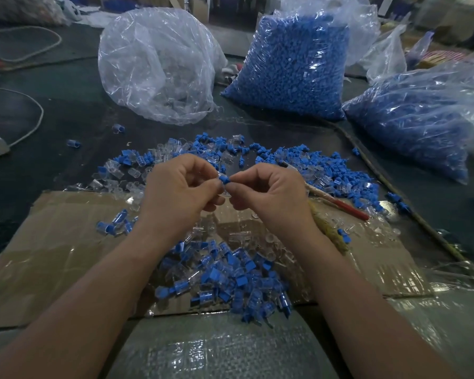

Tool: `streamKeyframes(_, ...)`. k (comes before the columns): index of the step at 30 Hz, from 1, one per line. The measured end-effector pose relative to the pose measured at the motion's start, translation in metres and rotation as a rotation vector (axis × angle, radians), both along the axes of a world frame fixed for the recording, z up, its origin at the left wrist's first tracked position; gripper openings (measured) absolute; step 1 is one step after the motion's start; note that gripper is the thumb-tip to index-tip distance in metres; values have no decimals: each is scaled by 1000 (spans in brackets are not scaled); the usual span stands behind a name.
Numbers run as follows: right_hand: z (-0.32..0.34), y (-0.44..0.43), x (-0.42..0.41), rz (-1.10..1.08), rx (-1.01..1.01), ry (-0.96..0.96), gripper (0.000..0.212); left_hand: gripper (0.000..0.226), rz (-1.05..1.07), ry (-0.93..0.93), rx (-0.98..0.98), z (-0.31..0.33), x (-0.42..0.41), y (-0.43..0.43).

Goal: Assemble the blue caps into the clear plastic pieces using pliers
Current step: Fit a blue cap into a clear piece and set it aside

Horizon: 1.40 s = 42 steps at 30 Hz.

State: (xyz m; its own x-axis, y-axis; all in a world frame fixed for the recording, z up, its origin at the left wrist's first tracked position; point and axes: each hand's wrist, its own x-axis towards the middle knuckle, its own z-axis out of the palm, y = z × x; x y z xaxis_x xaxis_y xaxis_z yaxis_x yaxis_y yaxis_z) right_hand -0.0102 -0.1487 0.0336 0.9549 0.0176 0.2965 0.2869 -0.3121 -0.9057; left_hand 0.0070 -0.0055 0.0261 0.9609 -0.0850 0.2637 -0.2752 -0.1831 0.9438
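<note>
My left hand and my right hand meet fingertip to fingertip above the work area. Between them sits a small blue cap pinched by my right fingers, pressed against a clear plastic piece that my left fingers hold and mostly hide. Loose blue caps and clear pieces lie scattered behind my hands. A heap of joined blue-and-clear parts rests on the cardboard between my forearms. Red-handled pliers lie on the table to the right of my right hand, untouched.
At the back stand a nearly spent clear bag and two bags full of blue caps. A white cord curves at the left. A thin stick runs diagonally on the right. Woven plastic sheet covers the near edge.
</note>
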Motion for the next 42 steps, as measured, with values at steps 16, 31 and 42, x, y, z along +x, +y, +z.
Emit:
streamKeyframes(16,-4,-5,0,-8,-351,-78,28,22,-44,-106,148,4,-4,0)
streamKeyframes(31,-2,-10,3,-34,-379,-4,23,23,-116,-92,190,1,-7,-5)
streamKeyframes(42,-1,-12,3,145,-57,20,26,14,-205,133,-84,6,-1,2)
